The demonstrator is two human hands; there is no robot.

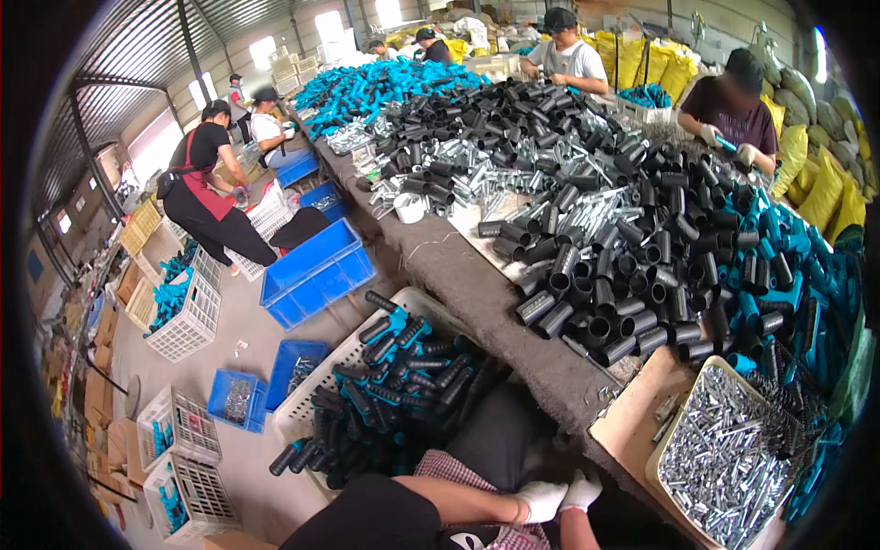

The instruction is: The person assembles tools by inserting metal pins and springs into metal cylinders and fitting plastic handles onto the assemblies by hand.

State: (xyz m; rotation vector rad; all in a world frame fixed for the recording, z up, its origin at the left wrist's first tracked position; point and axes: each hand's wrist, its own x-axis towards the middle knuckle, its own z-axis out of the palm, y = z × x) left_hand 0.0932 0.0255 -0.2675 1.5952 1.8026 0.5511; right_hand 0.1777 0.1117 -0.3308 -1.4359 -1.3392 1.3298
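A large shed with a corrugated metal roof [137, 46] and bright window openings holds the work. Yellow sacks [830, 179] are stacked along the far right wall. A long grey tabletop [467, 275] runs from the far end toward the lower right, heaped with black plastic tubes [605, 247], a far pile of blue tubes [385, 84], and silver metal parts [477, 160] between them. More blue tubes [793, 266] lie at the right edge. Other people sit or stand around it; one bends over baskets on the concrete floor [243, 330] at left.

Beside the tabletop stands a white plastic basket [307, 408] filled with assembled black-and-blue handles [394, 394], just in front of the person's knees. An empty blue bin [316, 272] sits further off, with small blue trays [236, 401] and white crates [179, 426] scattered about the floor. At lower right a round tray of short silver pins [720, 458] rests on a cardboard sheet [632, 417].

At the bottom edge both hands wear white gloves and meet low in the lap: the left hand [541, 500] touches the right hand [582, 490]. Whether either grip is wide, narrow or holding something cannot be told; nothing shows between the fingers. The handles in the basket are the nearest things, close to the left of the hands.
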